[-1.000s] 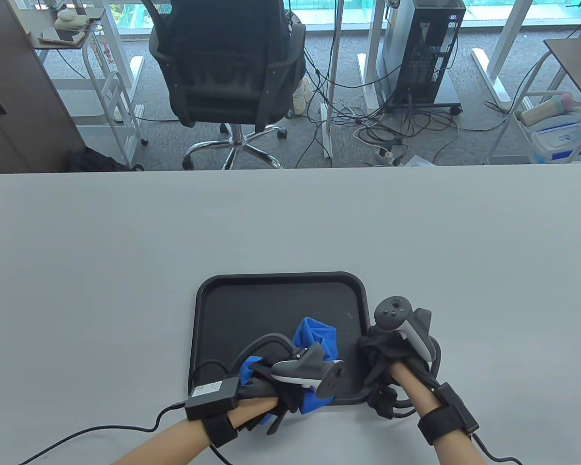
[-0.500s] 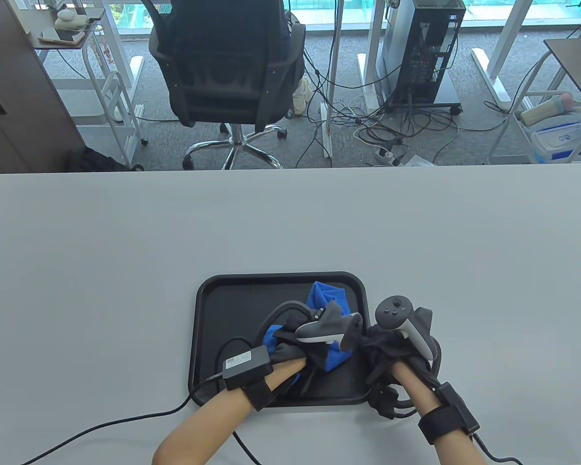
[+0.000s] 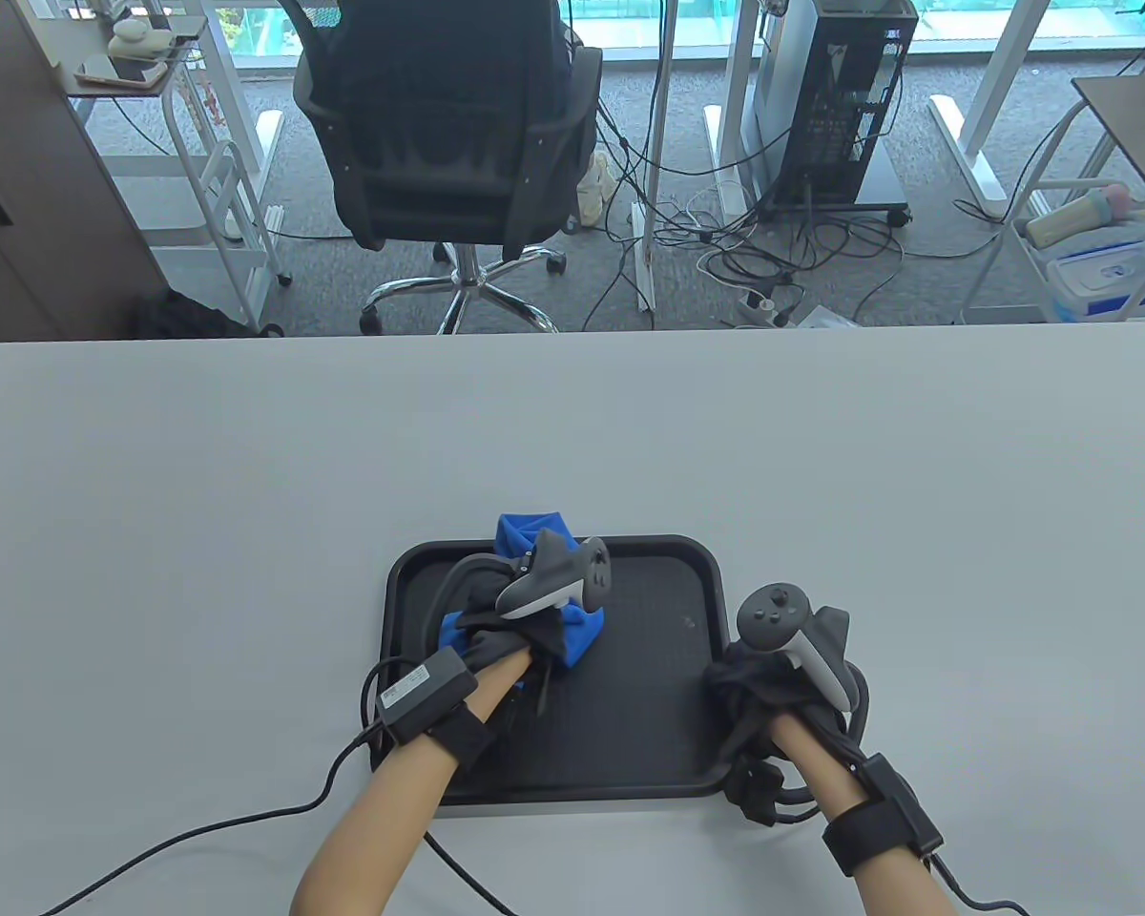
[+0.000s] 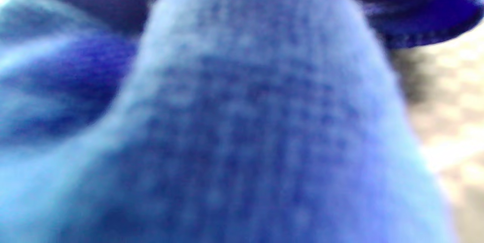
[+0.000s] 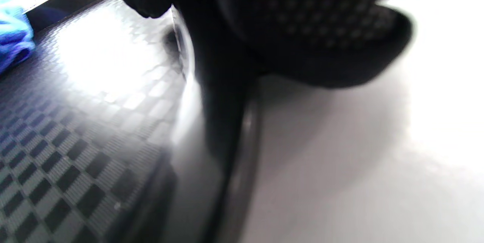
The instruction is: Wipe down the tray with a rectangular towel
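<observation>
Blue towel (image 3: 572, 634), black tray (image 3: 668, 563), no legible writing

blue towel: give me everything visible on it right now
The blue towel is bunched up, not spread flat, and looks like soft knit cloth; the left wrist view is filled with its blurred weave. The left hand grips it on the floor of the black tray, in the far left part. One fold at the top reaches over the tray's far rim. The right hand rests on the tray's right rim and does not touch the towel.
</observation>
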{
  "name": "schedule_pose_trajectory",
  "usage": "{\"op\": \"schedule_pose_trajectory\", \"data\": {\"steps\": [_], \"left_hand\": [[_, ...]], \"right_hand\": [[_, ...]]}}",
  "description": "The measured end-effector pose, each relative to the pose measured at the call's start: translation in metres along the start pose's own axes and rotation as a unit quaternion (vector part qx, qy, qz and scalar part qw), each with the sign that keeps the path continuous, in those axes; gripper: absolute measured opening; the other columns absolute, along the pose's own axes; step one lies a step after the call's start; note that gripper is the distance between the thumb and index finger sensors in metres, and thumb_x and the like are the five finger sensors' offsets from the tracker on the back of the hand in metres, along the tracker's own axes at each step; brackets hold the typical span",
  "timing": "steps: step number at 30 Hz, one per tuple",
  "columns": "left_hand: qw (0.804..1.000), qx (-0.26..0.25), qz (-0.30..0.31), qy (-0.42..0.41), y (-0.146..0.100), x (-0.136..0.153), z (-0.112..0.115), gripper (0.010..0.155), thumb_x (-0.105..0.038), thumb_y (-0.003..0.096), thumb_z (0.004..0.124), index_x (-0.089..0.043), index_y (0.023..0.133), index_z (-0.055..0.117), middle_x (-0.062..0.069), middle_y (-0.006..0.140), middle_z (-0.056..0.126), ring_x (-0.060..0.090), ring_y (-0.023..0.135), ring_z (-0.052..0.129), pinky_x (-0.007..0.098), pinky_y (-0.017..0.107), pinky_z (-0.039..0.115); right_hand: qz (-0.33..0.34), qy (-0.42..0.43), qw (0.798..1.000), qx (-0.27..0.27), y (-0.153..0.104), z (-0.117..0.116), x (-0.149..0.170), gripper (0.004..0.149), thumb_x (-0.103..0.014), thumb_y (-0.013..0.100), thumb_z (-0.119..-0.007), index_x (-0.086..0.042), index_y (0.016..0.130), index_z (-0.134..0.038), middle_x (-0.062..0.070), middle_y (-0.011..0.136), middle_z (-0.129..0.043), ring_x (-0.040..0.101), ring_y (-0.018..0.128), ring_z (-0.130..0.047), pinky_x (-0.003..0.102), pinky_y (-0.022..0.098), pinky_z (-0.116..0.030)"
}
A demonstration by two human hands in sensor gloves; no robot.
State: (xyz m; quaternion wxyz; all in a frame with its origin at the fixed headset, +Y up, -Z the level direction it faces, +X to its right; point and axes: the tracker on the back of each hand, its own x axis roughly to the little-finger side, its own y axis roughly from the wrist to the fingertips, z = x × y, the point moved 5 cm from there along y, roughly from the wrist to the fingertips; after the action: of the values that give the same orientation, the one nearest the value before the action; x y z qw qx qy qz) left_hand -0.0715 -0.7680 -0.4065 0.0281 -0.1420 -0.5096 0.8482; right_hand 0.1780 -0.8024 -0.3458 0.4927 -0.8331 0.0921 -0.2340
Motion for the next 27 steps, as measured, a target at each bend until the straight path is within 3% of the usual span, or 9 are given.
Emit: {"op": "schedule_pose_trajectory", "data": {"steps": [7, 14, 20, 27], "left_hand": [[1.0, 0.018, -0.024, -0.006, -0.019, 0.043, 0.02, 0.056, -0.028, 0.0516, 0.075, -0.022, 0.104, 0.055, 0.011, 0.11, 0.062, 0.025, 0.084, 0.084, 0.054, 0.065, 0.067], [0.999, 0.042, 0.004, 0.015, -0.044, 0.054, 0.036, 0.056, -0.028, 0.0504, 0.077, -0.02, 0.102, 0.057, 0.011, 0.109, 0.064, 0.026, 0.083, 0.086, 0.053, 0.064, 0.069], [0.996, 0.064, 0.046, 0.036, -0.07, 0.046, 0.049, 0.057, -0.028, 0.0501, 0.077, -0.018, 0.102, 0.057, 0.013, 0.108, 0.064, 0.026, 0.082, 0.087, 0.053, 0.064, 0.07], [0.989, 0.052, 0.113, 0.079, -0.1, 0.015, 0.059, 0.056, -0.03, 0.0497, 0.077, -0.018, 0.101, 0.057, 0.013, 0.106, 0.066, 0.024, 0.08, 0.09, 0.051, 0.063, 0.072]], "right_hand": [[-0.001, 0.001, 1.0, 0.002, 0.0, 0.0, 0.0, 0.046, -0.038, 0.046, -0.076, -0.005, 0.077, -0.068, 0.012, 0.038, -0.09, 0.02, 0.012, -0.098, 0.035, 0.005, -0.085], [-0.005, 0.001, 1.0, 0.007, 0.0, 0.0, 0.0, 0.046, -0.039, 0.046, -0.076, -0.006, 0.077, -0.068, 0.012, 0.038, -0.09, 0.02, 0.011, -0.098, 0.035, 0.005, -0.085], [-0.004, 0.004, 1.0, 0.004, 0.0, -0.001, 0.0, 0.046, -0.039, 0.046, -0.076, -0.006, 0.077, -0.068, 0.012, 0.038, -0.09, 0.02, 0.011, -0.098, 0.035, 0.005, -0.085], [-0.004, 0.002, 1.0, 0.004, 0.0, -0.001, 0.0, 0.046, -0.039, 0.047, -0.076, -0.006, 0.077, -0.068, 0.012, 0.038, -0.09, 0.02, 0.011, -0.098, 0.035, 0.005, -0.085]]}}
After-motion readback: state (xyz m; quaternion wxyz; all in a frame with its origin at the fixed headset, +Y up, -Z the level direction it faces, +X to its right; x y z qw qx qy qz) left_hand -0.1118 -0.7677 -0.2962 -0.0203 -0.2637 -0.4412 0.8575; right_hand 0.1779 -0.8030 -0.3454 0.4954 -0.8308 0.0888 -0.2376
